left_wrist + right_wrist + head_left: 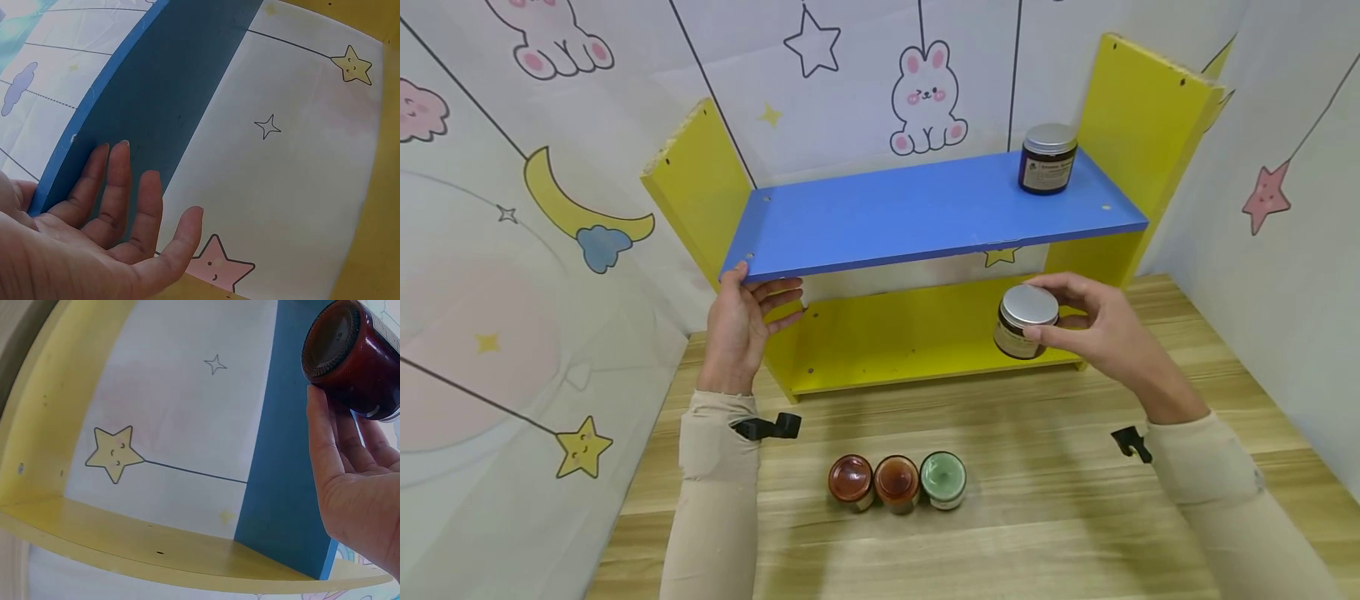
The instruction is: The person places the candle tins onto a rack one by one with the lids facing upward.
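My right hand [1086,312] holds a dark amber jar [1027,329] with a silver lid between thumb and fingers, in front of the gap below the blue shelf [887,212]. In the right wrist view the glass base of this jar [356,359] shows. Another silver-lidded amber jar [1047,162] stands upright on the right part of the blue shelf. My left hand [737,329] rests at the shelf's front left corner, thumb over the edge. Its loosely extended fingers [119,181] spread below the board.
Three small glass jars, a dark red one [851,479], an orange-brown one [897,481] and a green one [943,477], stand in a row on the wooden table [1015,542]. Yellow side panels [1142,125] flank the blue shelf, with a yellow bottom board [887,342] underneath.
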`<state>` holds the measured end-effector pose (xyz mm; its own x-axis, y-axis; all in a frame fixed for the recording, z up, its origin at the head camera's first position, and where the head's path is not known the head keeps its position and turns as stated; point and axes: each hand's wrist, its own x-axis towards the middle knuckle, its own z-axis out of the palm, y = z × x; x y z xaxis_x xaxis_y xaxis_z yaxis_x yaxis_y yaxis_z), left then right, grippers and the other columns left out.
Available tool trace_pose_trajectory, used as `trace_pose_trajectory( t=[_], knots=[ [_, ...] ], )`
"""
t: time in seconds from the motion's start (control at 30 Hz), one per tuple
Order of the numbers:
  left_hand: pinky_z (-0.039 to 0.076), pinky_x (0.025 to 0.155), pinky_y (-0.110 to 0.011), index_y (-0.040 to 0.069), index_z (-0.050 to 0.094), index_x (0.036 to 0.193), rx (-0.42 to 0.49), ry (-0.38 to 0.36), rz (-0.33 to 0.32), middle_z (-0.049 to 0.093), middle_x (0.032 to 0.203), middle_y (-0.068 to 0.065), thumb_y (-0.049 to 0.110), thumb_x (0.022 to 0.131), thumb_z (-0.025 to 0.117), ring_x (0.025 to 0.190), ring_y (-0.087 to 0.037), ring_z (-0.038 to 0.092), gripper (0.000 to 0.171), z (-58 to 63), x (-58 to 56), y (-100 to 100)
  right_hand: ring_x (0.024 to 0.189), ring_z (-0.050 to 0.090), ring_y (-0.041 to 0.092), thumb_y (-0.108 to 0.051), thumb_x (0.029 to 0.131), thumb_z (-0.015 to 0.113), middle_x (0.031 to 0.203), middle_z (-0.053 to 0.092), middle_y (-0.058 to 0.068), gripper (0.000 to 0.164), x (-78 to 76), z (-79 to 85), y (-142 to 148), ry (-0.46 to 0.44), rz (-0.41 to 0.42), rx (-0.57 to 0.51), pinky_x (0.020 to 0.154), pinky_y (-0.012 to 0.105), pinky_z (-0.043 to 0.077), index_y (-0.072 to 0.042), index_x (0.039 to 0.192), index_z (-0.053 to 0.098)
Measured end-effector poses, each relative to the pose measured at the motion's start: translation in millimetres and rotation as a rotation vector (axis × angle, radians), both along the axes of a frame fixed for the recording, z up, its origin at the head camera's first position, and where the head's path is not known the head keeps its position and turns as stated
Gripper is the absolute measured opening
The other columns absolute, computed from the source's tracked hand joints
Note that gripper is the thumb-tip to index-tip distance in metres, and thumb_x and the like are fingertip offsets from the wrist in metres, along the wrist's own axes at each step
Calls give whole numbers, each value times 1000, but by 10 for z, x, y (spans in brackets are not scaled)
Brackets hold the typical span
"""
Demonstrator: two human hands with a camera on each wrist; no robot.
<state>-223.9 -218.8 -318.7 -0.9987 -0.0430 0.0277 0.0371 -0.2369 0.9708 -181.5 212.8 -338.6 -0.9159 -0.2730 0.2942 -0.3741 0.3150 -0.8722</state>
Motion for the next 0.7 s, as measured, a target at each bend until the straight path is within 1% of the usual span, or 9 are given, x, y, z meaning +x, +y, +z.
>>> trace_pose_trajectory(
  t=[0.2, 0.37, 0.57, 0.7],
  knots=[
    [50, 95, -48, 13, 36, 155, -9, -2, 0, 71, 111, -9, 44, 110, 27, 109, -28, 64, 55, -2, -3, 4, 104, 65, 18, -12, 91, 77, 124, 63, 4, 47, -46, 96, 3, -20, -18, 8, 80, 23, 58, -10, 135, 61],
    [48, 97, -49, 14, 33, 156, -18, 2, -5, 70, 111, -9, 46, 110, 27, 109, -28, 64, 56, -10, -3, -6, 106, 63, 20, -13, 91, 77, 127, 63, 2, 47, -83, 181, -15, -10, -33, 19, 84, 20, 55, -12, 135, 61],
    [47, 97, -50, 15, 29, 157, -24, 7, -8, 71, 108, -6, 46, 110, 27, 107, -26, 64, 57, -12, -8, -8, 107, 61, 21, -12, 91, 77, 127, 63, 2, 47, -130, 270, -34, 8, -22, 4, 85, 19, 54, -11, 136, 61],
    [47, 98, -50, 16, 28, 158, -21, 5, -8, 71, 108, -5, 46, 110, 27, 107, -26, 64, 57, -8, -7, -8, 107, 60, 21, -13, 91, 77, 127, 63, 2, 47, -159, 325, -46, 6, -28, 5, 87, 18, 53, -12, 136, 61]
  ],
)
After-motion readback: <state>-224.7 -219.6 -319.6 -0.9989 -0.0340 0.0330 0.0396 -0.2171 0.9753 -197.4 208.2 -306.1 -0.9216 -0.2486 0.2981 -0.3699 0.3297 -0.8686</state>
